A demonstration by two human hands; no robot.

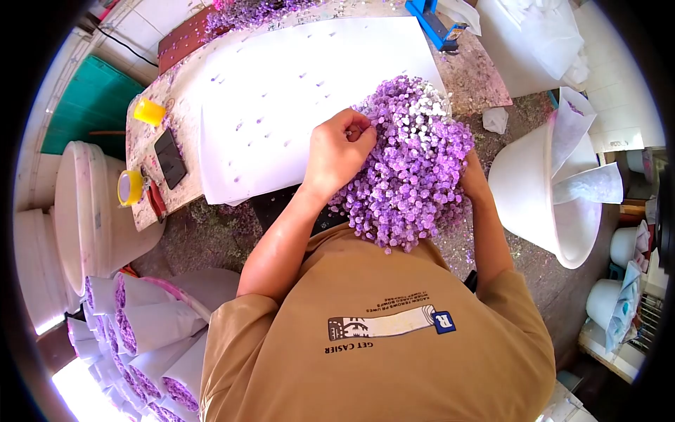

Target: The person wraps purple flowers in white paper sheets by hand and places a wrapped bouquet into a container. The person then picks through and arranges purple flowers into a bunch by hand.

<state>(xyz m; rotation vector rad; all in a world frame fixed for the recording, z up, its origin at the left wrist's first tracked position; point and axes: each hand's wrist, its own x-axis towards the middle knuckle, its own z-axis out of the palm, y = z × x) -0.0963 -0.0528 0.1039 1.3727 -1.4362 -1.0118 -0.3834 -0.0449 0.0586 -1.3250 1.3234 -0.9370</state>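
A large bunch of purple baby's breath, with a white patch near its top, is held up in front of my chest at the table's edge. My left hand is at the bunch's upper left side, its fingers curled in a pinch. Whatever lies between those fingertips is too small to make out. On the far side, my right hand supports the bunch from the right, its fingers mostly hidden by the blossoms. The stems are out of sight below the flowers.
White paper dotted with fallen blossoms covers the table. Around it are a blue tape dispenser, a phone, yellow tape rolls and red-handled cutters. White buckets flank me; paper-wrapped flower bundles are stacked lower left.
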